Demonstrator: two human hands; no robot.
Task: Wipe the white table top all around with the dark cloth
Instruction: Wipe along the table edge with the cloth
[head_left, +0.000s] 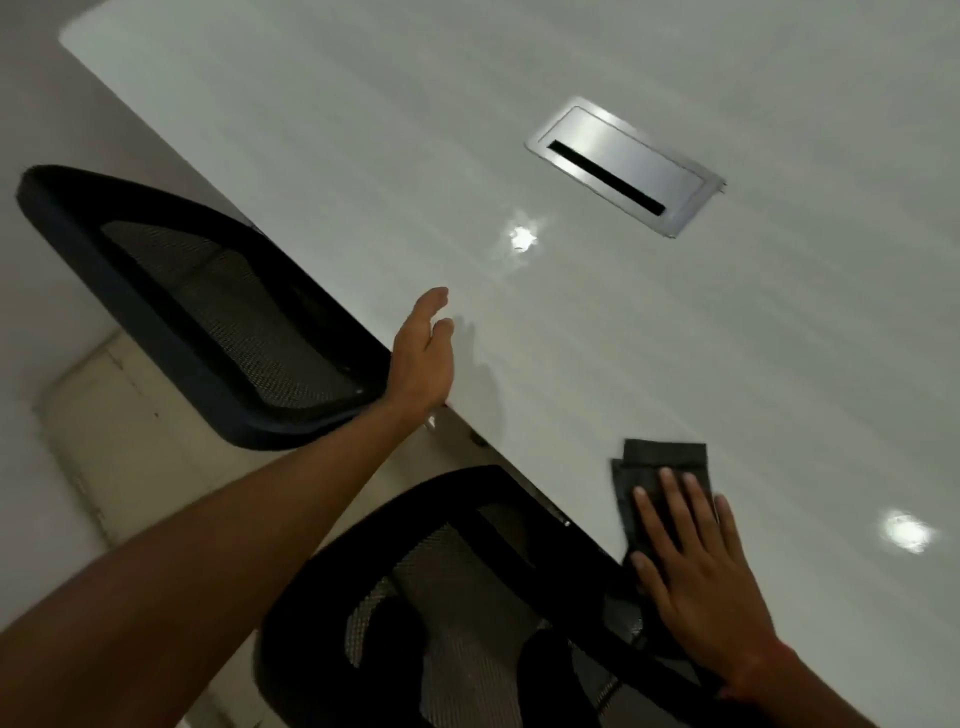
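I am mid-wipe at the near edge, right hand (696, 577) fingers (675, 499) flat and spread on the dark cloth (660, 462), left hand (423, 358) relaxed open over the white surface (675, 338); next I judge a sweep outward.

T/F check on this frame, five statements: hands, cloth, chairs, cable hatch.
1. The right hand presses flat on the dark cloth. True.
2. The left hand holds a second cloth. False: it holds nothing, fingers straight at the edge of the white table top.
3. The cloth covers the metal cable hatch. False: the cloth lies near the table edge, well apart from it.
4. Two mesh-backed chairs stand along the table edge. True.
5. The hatch lid is propped open. False: it lies flush.
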